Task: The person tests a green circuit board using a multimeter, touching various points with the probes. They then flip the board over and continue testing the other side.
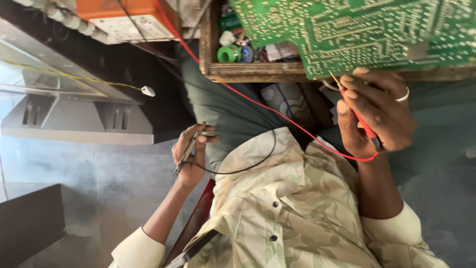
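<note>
Now 2 hands (191,154), 2 probes (361,124), 1 circuit board (367,30)

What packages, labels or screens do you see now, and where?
Green circuit board: top right, flat, pale printed markings all over.
Orange-and-white box: top left, rectangular, no screen showing.
White packet: in the wooden tray, top centre, crumpled, blurred.
No labels on the black probe in the left hand or red probe in the right hand.

Soft daylight, sharp, upside-down view.
</note>
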